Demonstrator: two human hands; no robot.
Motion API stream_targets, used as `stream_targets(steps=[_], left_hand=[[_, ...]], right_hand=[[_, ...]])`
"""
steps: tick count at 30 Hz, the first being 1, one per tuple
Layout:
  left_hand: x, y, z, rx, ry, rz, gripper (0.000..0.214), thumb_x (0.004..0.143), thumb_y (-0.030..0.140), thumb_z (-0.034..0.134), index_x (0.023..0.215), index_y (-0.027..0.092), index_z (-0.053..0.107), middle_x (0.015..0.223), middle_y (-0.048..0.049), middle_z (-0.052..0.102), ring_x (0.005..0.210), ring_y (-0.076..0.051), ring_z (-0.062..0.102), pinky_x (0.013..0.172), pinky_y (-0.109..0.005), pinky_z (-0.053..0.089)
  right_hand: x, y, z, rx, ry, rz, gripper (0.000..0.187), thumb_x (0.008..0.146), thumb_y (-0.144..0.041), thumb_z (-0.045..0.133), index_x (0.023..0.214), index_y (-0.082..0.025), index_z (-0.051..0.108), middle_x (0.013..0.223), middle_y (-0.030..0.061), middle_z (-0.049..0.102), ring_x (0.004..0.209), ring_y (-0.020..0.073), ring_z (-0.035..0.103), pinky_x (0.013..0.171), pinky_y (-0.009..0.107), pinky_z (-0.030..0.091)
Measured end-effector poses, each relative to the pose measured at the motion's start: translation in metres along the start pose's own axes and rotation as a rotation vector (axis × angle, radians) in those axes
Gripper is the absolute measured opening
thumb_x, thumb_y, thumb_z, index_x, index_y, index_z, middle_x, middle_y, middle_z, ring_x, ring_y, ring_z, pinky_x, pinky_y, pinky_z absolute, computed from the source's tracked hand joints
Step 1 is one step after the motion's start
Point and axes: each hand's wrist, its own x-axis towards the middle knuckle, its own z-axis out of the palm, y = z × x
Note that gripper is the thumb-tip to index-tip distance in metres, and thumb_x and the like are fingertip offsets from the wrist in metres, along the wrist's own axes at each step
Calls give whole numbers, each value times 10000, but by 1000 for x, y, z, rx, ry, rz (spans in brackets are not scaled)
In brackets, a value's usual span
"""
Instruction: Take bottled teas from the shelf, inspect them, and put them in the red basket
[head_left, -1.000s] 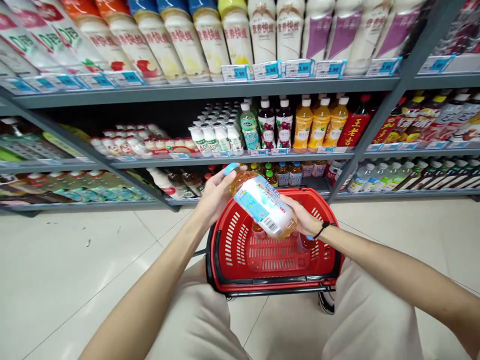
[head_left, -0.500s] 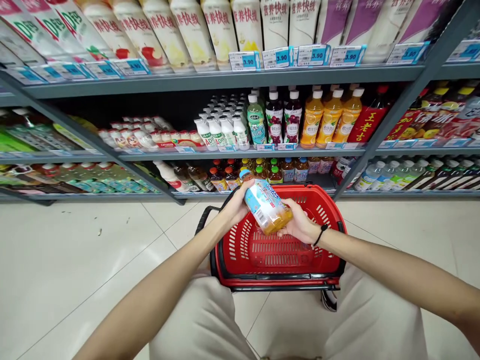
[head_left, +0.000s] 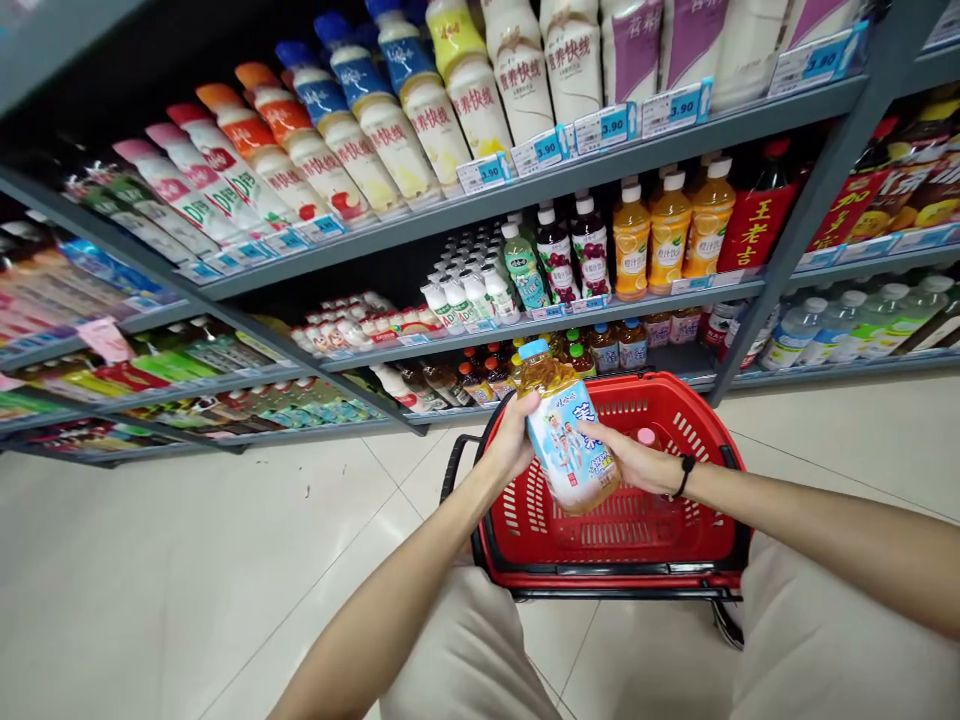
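Note:
Over the red shopping basket (head_left: 592,575), I hold a tea bottle (head_left: 566,450) with a blue cap, amber drink and a white-and-blue label. It is tilted, cap up and away from me, with the label's printed pictures facing me. My left hand (head_left: 514,440) is closed around the upper left side of the bottle, below the cap. My right hand (head_left: 637,462) grips its right side, a finger lying across the label. Inside the basket, behind my right hand, a bottle with a pink cap (head_left: 646,437) shows in part.
Shelves ahead carry milk-drink bottles (head_left: 420,130), orange juice bottles (head_left: 669,235), grape drink bottles (head_left: 590,250) and small white bottles (head_left: 469,295). More tea bottles (head_left: 619,345) stand low behind the basket. A black basket handle (head_left: 454,470) juts out left, above the tiled floor (head_left: 247,530).
The bottle has been turned in my hands, bringing the pictured side of the label and more of the neck into view. My view has swung left and tilted.

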Motion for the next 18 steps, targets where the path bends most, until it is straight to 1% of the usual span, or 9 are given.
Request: stream_targets(steps=[2, 3, 5, 8, 10, 12, 15, 18], left_hand=[[-1, -1, 1, 2, -48, 44, 933, 584, 650, 946, 1308, 120, 688, 1225, -183, 778, 1154, -411, 734, 1018, -496, 576], [-2, -1, 1, -2, -78, 62, 901, 622, 622, 941, 1328, 127, 681, 1241, -174, 774, 1164, -398, 733, 1032, -491, 569], [-3, -2, -1, -1, -123, 74, 842, 662, 559, 944, 1347, 149, 678, 1264, -155, 770, 1185, -373, 728, 1054, -480, 559], [-5, -6, -7, 37, -121, 55, 783, 646, 507, 968, 1293, 153, 706, 1238, -149, 779, 1184, -365, 729, 1060, -478, 558], [-5, -9, -10, 67, -109, 42, 765, 620, 511, 979, 1238, 138, 727, 1209, -159, 785, 1183, -375, 727, 1060, -486, 558], [-4, -10, -12, 87, -116, 52, 774, 601, 514, 985, 1224, 131, 732, 1204, -165, 784, 1195, -383, 720, 1069, -494, 552], [-3, -7, -11, 120, -143, 84, 842, 602, 514, 987, 1304, 142, 708, 1259, -165, 766, 1246, -387, 695, 1112, -513, 521], [-8, -1, -8, 183, -177, 137, 952, 604, 538, 990, 1418, 176, 655, 1381, -159, 715, 1345, -392, 636, 1192, -527, 452]], right_hand=[[-3, 1, -1, -90, 63, -39, 698, 791, -655, 848, 1244, -143, 708, 1222, 147, 786, 1071, 268, 775, 1126, 445, 558], [-5, 0, -3, -133, 99, -55, 727, 736, -649, 893, 1228, -147, 708, 1226, 142, 786, 1063, 270, 776, 1119, 446, 564], [-10, -4, -7, -205, 165, -87, 758, 678, -634, 935, 1213, -152, 700, 1242, 135, 782, 1059, 270, 777, 1078, 440, 591], [-14, -7, -14, -276, 203, -113, 752, 655, -589, 961, 1200, -151, 681, 1267, 137, 773, 1088, 265, 768, 1019, 412, 620], [-15, -6, -17, -299, 189, -125, 749, 658, -562, 966, 1207, -148, 667, 1276, 141, 767, 1098, 263, 764, 996, 397, 628], [-14, -5, -20, -319, 154, -138, 745, 687, -547, 955, 1238, -147, 652, 1292, 143, 758, 1116, 263, 758, 993, 395, 628], [-13, -3, -23, -359, 137, -165, 740, 728, -567, 929, 1263, -142, 644, 1314, 152, 744, 1141, 268, 748, 1012, 403, 617], [-10, -1, -27, -318, 111, -192, 799, 692, -621, 937, 1268, -145, 655, 1319, 161, 739, 1137, 276, 748, 1036, 416, 604]])
